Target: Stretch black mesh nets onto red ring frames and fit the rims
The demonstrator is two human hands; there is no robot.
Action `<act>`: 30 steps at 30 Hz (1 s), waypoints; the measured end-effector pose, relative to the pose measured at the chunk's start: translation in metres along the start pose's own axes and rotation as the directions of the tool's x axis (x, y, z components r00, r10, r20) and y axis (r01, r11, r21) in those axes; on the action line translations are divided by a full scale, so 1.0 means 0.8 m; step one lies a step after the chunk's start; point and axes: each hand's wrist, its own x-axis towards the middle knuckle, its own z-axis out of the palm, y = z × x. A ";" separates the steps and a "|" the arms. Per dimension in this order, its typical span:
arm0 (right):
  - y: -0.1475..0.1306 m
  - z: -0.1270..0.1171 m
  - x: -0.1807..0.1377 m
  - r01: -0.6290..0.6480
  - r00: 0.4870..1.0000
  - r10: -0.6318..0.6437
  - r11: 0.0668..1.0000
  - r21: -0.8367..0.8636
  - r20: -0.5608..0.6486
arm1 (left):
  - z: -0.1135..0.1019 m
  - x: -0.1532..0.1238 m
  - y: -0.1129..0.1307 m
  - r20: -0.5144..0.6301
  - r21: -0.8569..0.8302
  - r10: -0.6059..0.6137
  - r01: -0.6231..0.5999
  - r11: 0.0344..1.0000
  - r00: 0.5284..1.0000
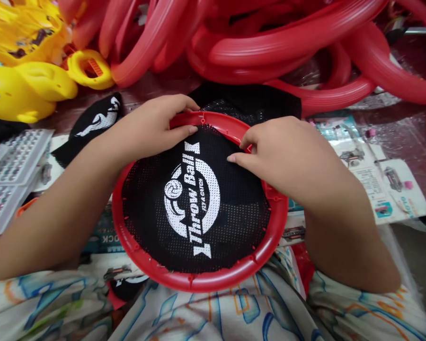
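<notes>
A red plastic ring (213, 283) lies in front of me, tilted against my lap. Black mesh (239, 215) stretches across its inside, printed in white with "Throw Ball" turned sideways. At the ring's upper left, my left hand (165, 124) grips the rim, its thumb over the mesh edge and its fingers over the far side. My right hand (284, 154) pinches the rim and mesh edge at the upper right, with the fingers curled and thumb on the mesh. Small pegs show along the rim where the mesh meets it.
Red curved plastic pieces (270, 52) are heaped at the back. Yellow duck-like parts (31, 87) lie at the far left. Another printed black mesh (99, 116) rests beside my left forearm. A clear compartment box (17, 166) and printed card sheets (390, 180) flank me.
</notes>
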 end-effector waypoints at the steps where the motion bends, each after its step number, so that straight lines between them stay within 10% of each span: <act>1: 0.001 0.003 0.002 0.008 1.000 -0.008 1.000 0.003 -0.009 | -0.003 -0.002 -0.001 0.006 0.024 -0.012 0.012 1.000 1.000; 14: -0.001 0.017 0.018 0.077 0.997 -0.067 0.963 0.257 -0.047 | -0.033 -0.021 -0.006 0.226 0.181 -0.242 0.204 0.962 0.944; 22: 0.005 0.024 0.026 0.119 0.990 -0.086 0.941 0.317 -0.116 | -0.018 0.016 0.015 0.126 -0.212 0.097 -0.069 0.975 0.987; 30: 0.006 0.024 0.026 0.124 0.988 -0.083 0.932 0.340 -0.133 | 0.009 0.021 0.012 0.077 -0.354 0.090 -0.057 0.934 0.993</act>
